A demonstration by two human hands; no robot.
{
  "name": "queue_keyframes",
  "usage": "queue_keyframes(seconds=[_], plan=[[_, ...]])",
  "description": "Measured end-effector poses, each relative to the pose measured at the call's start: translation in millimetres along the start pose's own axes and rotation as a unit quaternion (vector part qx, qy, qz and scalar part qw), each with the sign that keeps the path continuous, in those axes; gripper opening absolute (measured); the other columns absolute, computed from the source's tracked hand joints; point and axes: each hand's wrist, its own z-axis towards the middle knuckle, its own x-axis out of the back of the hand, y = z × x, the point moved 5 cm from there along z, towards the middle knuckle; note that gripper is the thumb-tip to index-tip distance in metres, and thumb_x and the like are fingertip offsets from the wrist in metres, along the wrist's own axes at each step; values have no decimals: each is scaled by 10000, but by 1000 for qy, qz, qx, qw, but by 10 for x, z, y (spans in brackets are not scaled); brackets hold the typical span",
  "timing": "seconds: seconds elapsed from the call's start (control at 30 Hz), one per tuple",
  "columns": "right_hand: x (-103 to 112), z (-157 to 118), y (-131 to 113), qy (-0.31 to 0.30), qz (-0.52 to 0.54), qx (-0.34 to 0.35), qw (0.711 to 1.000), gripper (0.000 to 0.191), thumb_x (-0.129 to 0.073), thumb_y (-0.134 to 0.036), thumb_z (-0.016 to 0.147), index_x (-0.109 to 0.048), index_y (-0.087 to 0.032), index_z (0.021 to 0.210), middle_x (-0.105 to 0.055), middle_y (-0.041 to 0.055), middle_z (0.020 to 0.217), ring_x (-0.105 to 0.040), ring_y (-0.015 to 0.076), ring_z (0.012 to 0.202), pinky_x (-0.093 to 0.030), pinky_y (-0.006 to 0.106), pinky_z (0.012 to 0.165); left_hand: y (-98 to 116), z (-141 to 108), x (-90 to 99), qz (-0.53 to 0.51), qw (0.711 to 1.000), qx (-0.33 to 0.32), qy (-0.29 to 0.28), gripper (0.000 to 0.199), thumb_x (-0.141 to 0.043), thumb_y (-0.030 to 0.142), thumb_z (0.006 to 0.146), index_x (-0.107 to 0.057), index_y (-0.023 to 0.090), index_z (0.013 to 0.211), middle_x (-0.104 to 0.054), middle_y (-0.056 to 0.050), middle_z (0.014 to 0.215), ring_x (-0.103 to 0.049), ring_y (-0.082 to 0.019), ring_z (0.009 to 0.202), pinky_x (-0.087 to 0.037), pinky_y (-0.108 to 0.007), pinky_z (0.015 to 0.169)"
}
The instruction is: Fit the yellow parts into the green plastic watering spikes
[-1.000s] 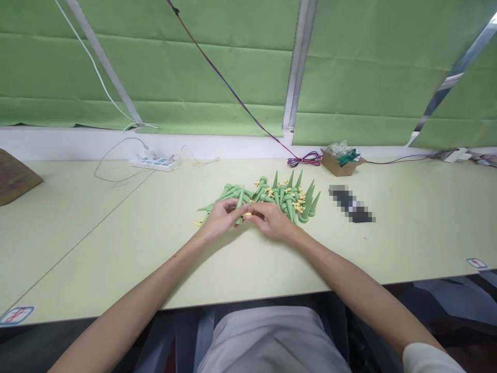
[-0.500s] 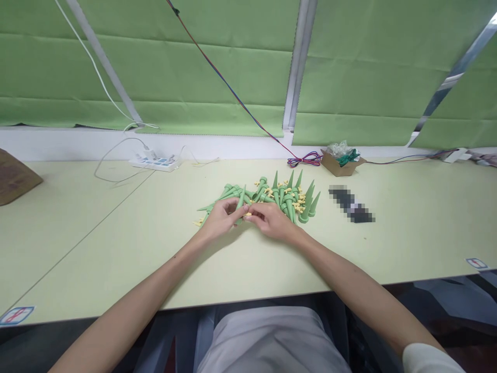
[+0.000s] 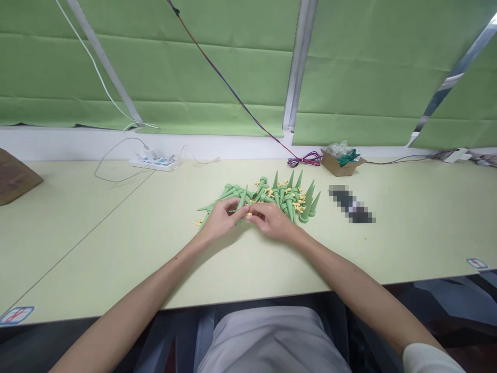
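Note:
My left hand (image 3: 222, 217) is closed around a green plastic plant watering spike (image 3: 243, 198), its pointed end tilted up and away. Pinched in the fingertips of my right hand (image 3: 271, 220) is a small yellow valve (image 3: 249, 214), held against the lower part of the spike; my fingers hide most of it. Just beyond both hands lies a pile of green spikes (image 3: 288, 199), mixed with small yellow valves (image 3: 301, 202). A few spikes in the pile stand upright on their caps; others lie on their sides.
On the pale table (image 3: 248, 269) a white power strip (image 3: 157, 163) stands at the back left. A small cardboard box (image 3: 338, 165) with plastic bags and green ties sits back right, beside coiled red-blue wire (image 3: 308, 159). A blurred dark object (image 3: 351, 204) lies right of the pile.
The spike in my left hand has tilted slightly to the right. Both hands stay in almost the same place.

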Motion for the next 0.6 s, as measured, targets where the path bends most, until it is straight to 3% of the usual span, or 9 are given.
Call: queue_keyframes(seconds=[0.17,0.3,0.47,0.6], plan=[[8,6,11,6,8,-26,1000,238,-611,-298,977,-565,-200,765,-595,-4,677,-501,145,615,-371,271,623,-9,2,-8,-12,1000,12,8,456,-593,575,941,-589,180,713,-499,6,662,-449,-138,623,-369,-271,561],[24,7,-19,20,9,-18,1000,264,-620,-332,980,-559,-199,760,-601,-5,678,-499,139,612,-382,272,627,-70,25,-3,-47,998,39,19,521,-511,649,968,-623,182,764,-578,-22,713,-513,-159,648,-432,-285,579],[32,0,-61,40,11,1,999,276,-622,-349,982,-571,-202,755,-590,-5,668,-498,139,602,-395,277,623,-179,33,-46,-96,991,88,-6,570,-502,716,946,-671,181,849,-631,-43,744,-556,-179,648,-506,-319,591],[20,-11,-94,45,15,17,999,236,-636,-342,975,-595,-199,791,-618,4,699,-531,138,618,-425,272,635,-178,42,-69,-96,993,68,-25,578,-490,702,962,-650,182,768,-597,-39,694,-546,-180,659,-506,-315,611]])
